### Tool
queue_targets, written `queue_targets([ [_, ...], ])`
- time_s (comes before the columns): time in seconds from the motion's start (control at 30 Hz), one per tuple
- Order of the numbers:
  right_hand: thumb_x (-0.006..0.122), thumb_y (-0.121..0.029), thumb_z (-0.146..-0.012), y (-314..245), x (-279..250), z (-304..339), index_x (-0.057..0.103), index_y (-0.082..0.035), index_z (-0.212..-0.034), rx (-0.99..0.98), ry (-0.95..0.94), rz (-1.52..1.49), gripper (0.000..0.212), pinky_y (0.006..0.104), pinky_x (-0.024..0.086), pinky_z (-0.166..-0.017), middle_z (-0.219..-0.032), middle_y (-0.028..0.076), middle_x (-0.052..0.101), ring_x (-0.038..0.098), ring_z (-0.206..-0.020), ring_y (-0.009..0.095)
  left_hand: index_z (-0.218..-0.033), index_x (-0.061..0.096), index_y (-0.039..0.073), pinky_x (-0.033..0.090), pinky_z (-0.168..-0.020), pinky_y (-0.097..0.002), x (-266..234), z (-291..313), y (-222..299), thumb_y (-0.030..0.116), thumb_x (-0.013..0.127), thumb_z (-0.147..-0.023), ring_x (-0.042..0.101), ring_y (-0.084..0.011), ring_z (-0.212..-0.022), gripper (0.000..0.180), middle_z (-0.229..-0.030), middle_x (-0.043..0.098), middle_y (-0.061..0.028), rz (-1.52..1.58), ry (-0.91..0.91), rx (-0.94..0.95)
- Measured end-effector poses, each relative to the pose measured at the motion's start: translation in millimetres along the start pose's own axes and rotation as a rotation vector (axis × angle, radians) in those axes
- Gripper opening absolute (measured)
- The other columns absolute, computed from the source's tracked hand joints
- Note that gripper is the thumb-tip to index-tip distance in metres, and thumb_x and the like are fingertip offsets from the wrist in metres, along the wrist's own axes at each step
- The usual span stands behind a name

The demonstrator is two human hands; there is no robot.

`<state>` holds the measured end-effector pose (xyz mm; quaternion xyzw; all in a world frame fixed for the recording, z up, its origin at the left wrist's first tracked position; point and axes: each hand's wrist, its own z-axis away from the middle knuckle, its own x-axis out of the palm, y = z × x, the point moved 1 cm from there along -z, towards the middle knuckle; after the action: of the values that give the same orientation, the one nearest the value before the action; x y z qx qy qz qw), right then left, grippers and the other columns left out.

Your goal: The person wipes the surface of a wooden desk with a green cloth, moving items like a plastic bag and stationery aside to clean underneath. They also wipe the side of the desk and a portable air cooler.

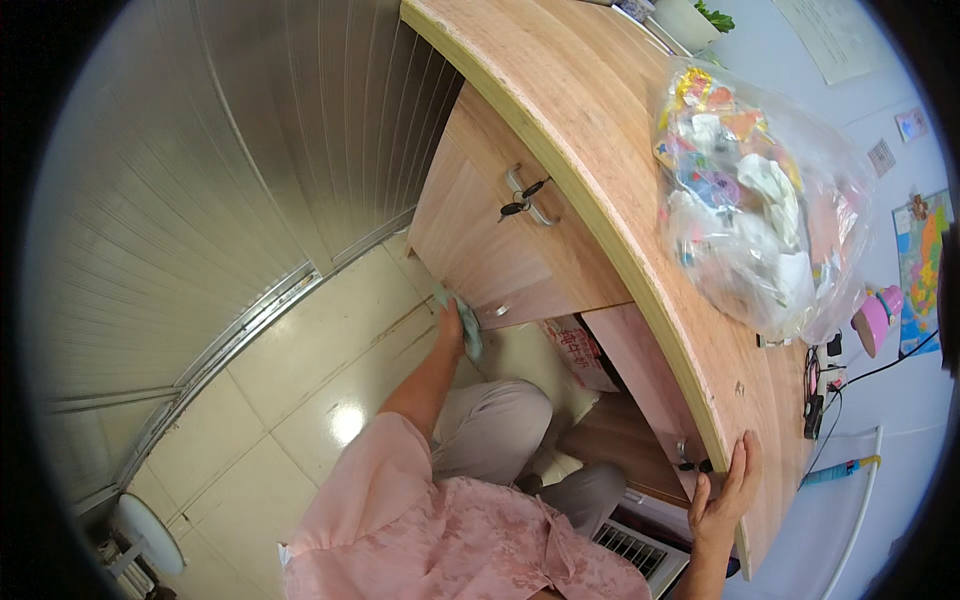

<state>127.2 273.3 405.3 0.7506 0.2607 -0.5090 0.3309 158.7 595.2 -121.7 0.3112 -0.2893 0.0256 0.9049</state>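
My left hand [452, 322] reaches down low beside the wooden desk cabinet and is closed on a pale green cloth [472, 340]. The cloth is by the lower edge of a cabinet door [470, 255], near its small round knob [502, 311]; I cannot tell whether they touch. Higher up, a bunch of black keys [514, 208] hangs at a drawer's metal handle [530, 190]. My right hand [727, 495] rests with fingers stretched out on the curved edge of the desk top [590, 120].
A clear plastic bag [770, 230] of crumpled wrappers and tissue sits on the desk, with a pink lamp [876, 322] and cables behind. A carton [578, 352] stands in the space under the desk. A ribbed metal partition [230, 200] and a round stool [150, 532] are at left.
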Motion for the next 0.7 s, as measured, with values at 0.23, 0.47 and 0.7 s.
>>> queue_targets([
  [0.23,0.052,-0.022,-0.092,-2,3,5,0.036,0.002,-0.142,0.013,-0.015,0.069,0.057,0.0509,0.033,-0.106,-0.141,0.030,0.040,0.042,-0.128,0.046,-0.149,0.023,0.006,0.038,-0.105,-0.0488,17,-29,37,0.044,0.042,-0.101,0.045,-0.0325,-0.125,0.064,-0.140,0.043,-0.0154,0.242,0.227,-0.101],
  [0.47,0.053,-0.024,-0.094,-7,4,1,0.037,0.003,-0.140,-0.012,0.032,0.092,0.056,0.0516,0.036,-0.104,-0.139,0.030,0.042,0.045,-0.125,0.047,-0.149,0.027,0.008,0.040,-0.091,-0.0380,69,18,166,0.045,0.044,-0.100,0.048,-0.0232,-0.105,0.064,-0.131,0.046,-0.0109,-0.119,-0.152,0.613],
  [0.7,0.054,-0.026,-0.094,-6,6,-1,0.041,0.004,-0.137,-0.041,0.085,0.084,0.054,0.0508,0.039,-0.101,-0.137,0.029,0.044,0.047,-0.123,0.046,-0.148,0.028,0.002,0.015,-0.115,-0.0536,108,187,100,0.033,0.058,-0.092,0.021,-0.0428,-0.142,0.071,-0.153,0.024,-0.0240,-0.701,-0.357,1.349],
])
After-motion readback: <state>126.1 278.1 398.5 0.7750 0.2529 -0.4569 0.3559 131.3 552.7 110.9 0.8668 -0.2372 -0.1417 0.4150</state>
